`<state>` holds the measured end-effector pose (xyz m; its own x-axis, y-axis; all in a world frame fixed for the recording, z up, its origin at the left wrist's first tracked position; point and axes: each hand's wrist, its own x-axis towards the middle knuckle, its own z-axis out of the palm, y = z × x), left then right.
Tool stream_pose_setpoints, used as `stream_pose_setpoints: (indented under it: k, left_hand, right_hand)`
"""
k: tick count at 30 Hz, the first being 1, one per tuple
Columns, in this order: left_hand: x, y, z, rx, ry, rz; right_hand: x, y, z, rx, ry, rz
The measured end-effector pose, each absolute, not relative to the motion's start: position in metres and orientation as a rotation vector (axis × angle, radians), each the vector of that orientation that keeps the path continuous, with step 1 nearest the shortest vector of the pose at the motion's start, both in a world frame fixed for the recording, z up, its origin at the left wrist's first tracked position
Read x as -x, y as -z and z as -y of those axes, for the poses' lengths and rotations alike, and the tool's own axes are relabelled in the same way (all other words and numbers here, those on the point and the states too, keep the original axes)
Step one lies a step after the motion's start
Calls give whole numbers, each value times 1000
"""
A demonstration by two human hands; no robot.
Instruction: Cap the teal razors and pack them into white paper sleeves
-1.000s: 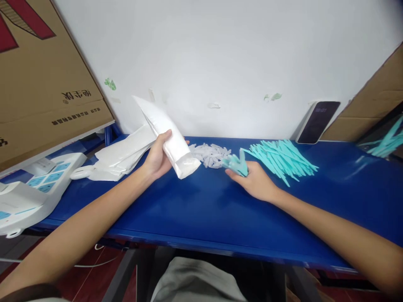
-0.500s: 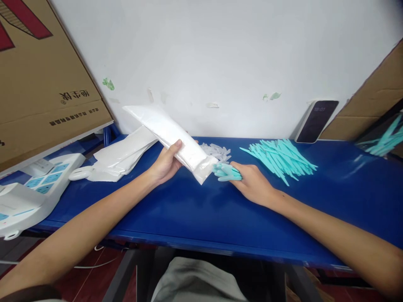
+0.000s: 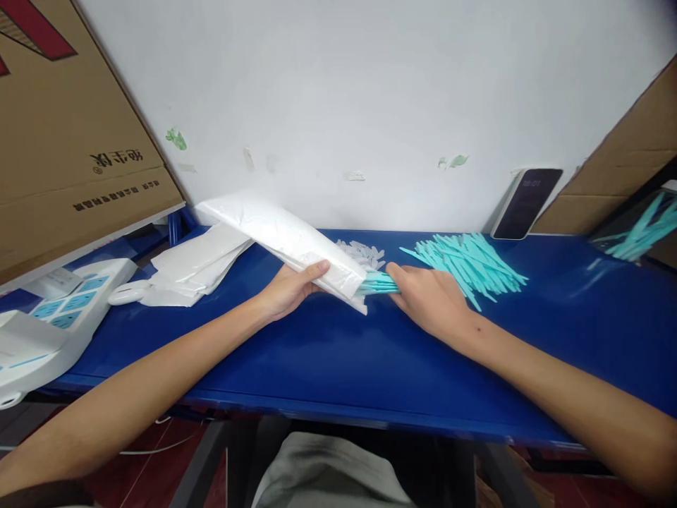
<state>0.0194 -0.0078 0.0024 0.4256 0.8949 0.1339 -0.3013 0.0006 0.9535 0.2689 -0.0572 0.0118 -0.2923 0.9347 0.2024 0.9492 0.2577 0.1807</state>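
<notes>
My left hand [image 3: 296, 286] is closed round a long white plastic bag [image 3: 296, 236], thumb on its front, with the bag's mouth tilted down to the right. In my right hand [image 3: 431, 296] is a bundle of thin turquoise sticks [image 3: 379, 283]. Their far ends are inside the bag's mouth and out of sight. Behind my right hand lies a loose pile of the same turquoise sticks [image 3: 470, 264]. A small heap of translucent pale pieces [image 3: 362, 254] rests on the blue table [image 3: 328, 360] just behind the bag's mouth.
Several flat white bags [image 3: 195, 264] lie at the left, near a white power strip [image 3: 79, 303]. A large cardboard box [image 3: 63, 127] stands at the far left. Against the wall at the right leans a phone [image 3: 527, 204]. More turquoise sticks [image 3: 645, 226] show at the far right.
The ends of the turquoise sticks have gone from just outside the bag's mouth to inside it. My left thumb has shifted toward the mouth, and the bag lies less steeply.
</notes>
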Motion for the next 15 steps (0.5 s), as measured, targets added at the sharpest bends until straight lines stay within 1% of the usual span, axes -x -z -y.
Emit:
stream_pose_setpoints:
  k: [2,5,9,12,14,15]
  left_hand:
    - [-23,-5,17,-1182,-1057,-632]
    - [-32,-10,38,-1023,-1055,-616]
    - [-50,-13,71,-707,-1062,-574]
    - [-62,-15,88,-504,-1146,-526]
    - [-67,-17,95,-424,-1189,-507]
    - [-69,-18,97,-401,-1205,-503]
  right_hand:
    - [-269,-19,54,1812,346,2433]
    - [-272,-39,47,1665,144,2457]
    - [-273,-82,37,1417,-203,2590]
    - [-268,-115,31,1341,-356,2727]
    - [-264,-129,21,1306,-447,2633]
    - [-263,-133,14,1274,-465,2450]
